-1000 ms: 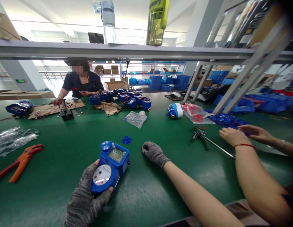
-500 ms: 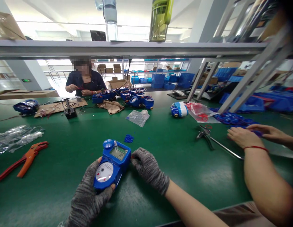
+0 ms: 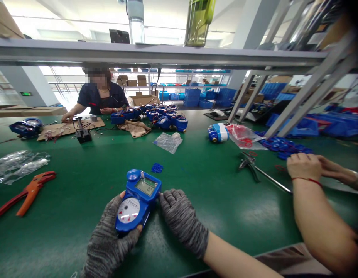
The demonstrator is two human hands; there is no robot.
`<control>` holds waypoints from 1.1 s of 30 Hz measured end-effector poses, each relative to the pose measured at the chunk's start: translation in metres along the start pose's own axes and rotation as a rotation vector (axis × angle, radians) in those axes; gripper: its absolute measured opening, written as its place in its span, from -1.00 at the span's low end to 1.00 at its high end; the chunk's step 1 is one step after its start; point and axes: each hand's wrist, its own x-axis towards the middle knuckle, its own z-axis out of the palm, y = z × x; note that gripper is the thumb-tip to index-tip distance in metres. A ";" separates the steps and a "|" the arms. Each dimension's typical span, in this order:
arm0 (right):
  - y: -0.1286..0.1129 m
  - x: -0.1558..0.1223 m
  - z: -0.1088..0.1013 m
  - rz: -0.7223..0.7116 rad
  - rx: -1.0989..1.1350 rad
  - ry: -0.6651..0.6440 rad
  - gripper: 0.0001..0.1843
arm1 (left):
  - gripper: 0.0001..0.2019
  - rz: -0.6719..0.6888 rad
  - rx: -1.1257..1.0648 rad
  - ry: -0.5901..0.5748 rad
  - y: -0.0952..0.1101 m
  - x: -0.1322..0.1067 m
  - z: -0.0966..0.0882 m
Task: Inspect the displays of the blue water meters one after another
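Note:
A blue water meter (image 3: pixel 128 210) with a small digital display and a round white dial is tilted toward me above the green table. My left hand (image 3: pixel 105 235), in a grey knitted glove with bare fingertips, wraps round its lower left side. At the meter's upper right edge is my right hand (image 3: pixel 181 218), gloved the same way. Its fingers are curled together, with the fingertips touching or very near the casing; whatever they pinch is hidden. Just beyond the meter lies a little heap of tiny blue pieces (image 3: pixel 157 167).
Orange-handled cutters (image 3: pixel 31 195) and clear plastic covers (image 3: pixel 18 166) lie left. Several meters (image 3: pixel 161 119) stand at the back. On the right are a metal hand tool (image 3: pixel 250 164), a bag of red rings (image 3: pixel 244 137) and a co-worker's hands (image 3: pixel 304 168). Another person (image 3: pixel 100 94) sits opposite.
My right hand has turned so its back shows more, staying at the meter's edge. The co-worker's hands on the right shifted, and the person opposite reached out to the side. The view moved slightly.

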 end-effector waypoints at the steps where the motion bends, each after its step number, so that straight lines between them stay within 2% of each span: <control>1: 0.002 0.003 -0.005 0.048 0.102 -0.023 -0.70 | -0.21 -0.008 -0.004 0.000 0.000 0.000 0.000; 3: 0.008 0.011 -0.015 0.209 0.400 -0.050 -0.77 | -0.20 -0.010 -0.015 0.005 0.000 0.001 0.000; 5: 0.012 0.022 -0.019 0.411 0.777 -0.124 -0.76 | -0.18 -0.004 -0.025 0.009 0.001 0.002 0.000; 8: 0.013 0.035 -0.016 0.647 1.203 -0.338 -0.49 | -0.20 -0.009 -0.026 0.000 0.002 0.002 0.000; 11: 0.012 0.041 -0.007 0.686 1.364 -0.390 -0.36 | -0.20 -0.010 -0.023 -0.003 -0.001 0.002 0.001; 16: 0.008 0.041 0.001 0.654 1.509 -0.335 -0.46 | -0.20 0.007 -0.003 -0.008 -0.008 0.003 0.004; 19: -0.005 0.031 -0.001 0.737 1.469 -0.269 -0.46 | -0.18 -0.033 -0.108 -0.045 -0.008 0.002 -0.003; 21: -0.012 0.019 -0.004 0.745 1.481 -0.261 -0.43 | -0.18 -0.144 -0.231 -0.057 -0.007 0.001 -0.012; 24: -0.003 0.010 -0.012 0.591 1.470 -0.459 -0.38 | -0.21 -0.341 -0.326 -0.011 -0.008 -0.002 -0.024; 25: 0.007 0.013 -0.013 0.524 1.395 -0.471 -0.40 | -0.25 -0.365 -0.311 0.019 -0.008 -0.003 -0.026; 26: 0.020 0.020 -0.013 0.473 1.267 -0.416 -0.47 | -0.30 -0.367 -0.280 0.060 -0.007 -0.003 -0.026; 29: 0.062 0.056 -0.002 0.433 0.663 -0.050 -0.71 | -0.47 -0.281 -0.188 0.199 -0.002 -0.003 -0.017; 31: 0.083 0.082 0.012 0.440 0.346 -0.012 -0.76 | -0.55 -0.221 -0.212 0.246 0.004 -0.003 -0.010; 33: 0.092 0.101 0.026 0.454 0.216 -0.062 -0.78 | -0.62 -0.184 -0.275 0.253 0.009 -0.002 -0.005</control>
